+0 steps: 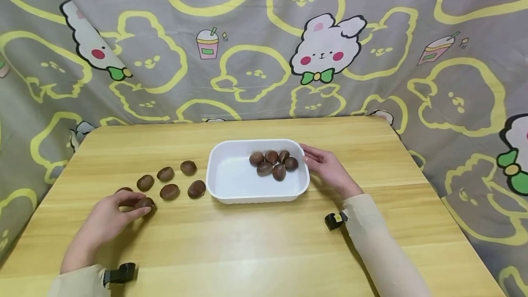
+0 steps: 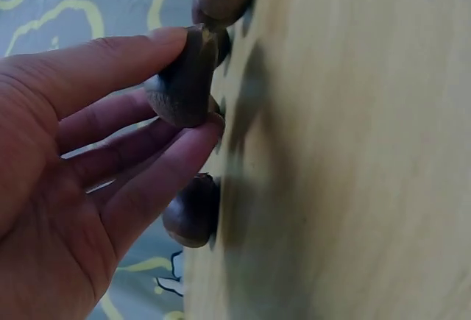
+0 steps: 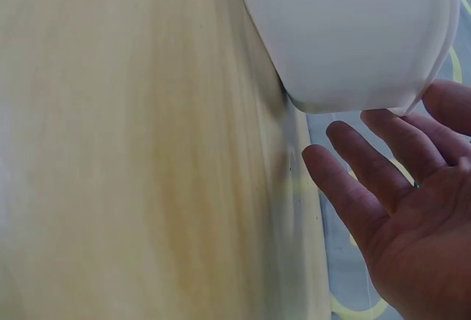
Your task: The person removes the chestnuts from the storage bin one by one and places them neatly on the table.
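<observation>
My left hand pinches a brown chestnut between thumb and finger at the left of the table. In the left wrist view, this chestnut looks held just off the wood. More loose chestnuts lie around and beyond that hand, one partly hidden by its fingers. A white rectangular tray stands near the middle, with several chestnuts grouped in its right half. At the tray's right end rests my right hand. Its fingers are loosely extended, with thumb and fingertips touching the rim and outer wall.
The wooden table ends at a patterned grey curtain behind it and at the sides. Two loose chestnuts, one of them here, lie close to the tray's left wall. Black camera mounts sit on both wrists.
</observation>
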Available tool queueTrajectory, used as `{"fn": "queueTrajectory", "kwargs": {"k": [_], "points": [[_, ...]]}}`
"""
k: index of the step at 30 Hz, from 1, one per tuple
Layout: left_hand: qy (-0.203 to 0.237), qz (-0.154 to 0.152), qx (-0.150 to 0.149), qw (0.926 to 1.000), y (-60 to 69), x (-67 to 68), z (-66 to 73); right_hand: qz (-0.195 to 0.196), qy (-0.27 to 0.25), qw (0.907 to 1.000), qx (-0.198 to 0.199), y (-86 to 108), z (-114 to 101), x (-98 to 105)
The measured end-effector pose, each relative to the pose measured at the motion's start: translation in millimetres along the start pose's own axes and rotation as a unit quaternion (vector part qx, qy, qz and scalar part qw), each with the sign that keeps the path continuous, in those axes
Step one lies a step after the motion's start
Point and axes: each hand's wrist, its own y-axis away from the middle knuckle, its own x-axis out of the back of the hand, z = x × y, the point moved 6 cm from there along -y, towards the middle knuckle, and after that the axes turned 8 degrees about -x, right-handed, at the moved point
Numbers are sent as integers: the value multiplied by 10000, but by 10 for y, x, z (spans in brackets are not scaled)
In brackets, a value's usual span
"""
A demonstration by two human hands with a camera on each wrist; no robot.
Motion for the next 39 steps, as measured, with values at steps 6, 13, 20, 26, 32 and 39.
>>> {"fn": "queueTrajectory", "kwargs": {"k": [6, 13, 20, 26, 32, 39], "points": [[-19, -151, 9, 9999, -66, -51, -16, -25, -20, 10000, -52, 5, -28, 27], [-26, -101, -102, 9999, -70, -85, 0, -26, -51, 9999, -99, 10, -18, 20], [-173, -151, -176, 9996, -77, -95, 20, -19, -13, 10000, -67, 12, -14, 29], [-220, -217, -178, 9994, -90, -82, 34, -8, 40, 10000, -32, 13, -9, 30], [-252, -85, -218, 9994, -85, -25, 58, -31, -32, 10000, -33, 17, -1, 35], [-271, 686, -424, 9964, -105, 162, 288, -43, -65, 10000, 5, 11, -12, 21]]}}
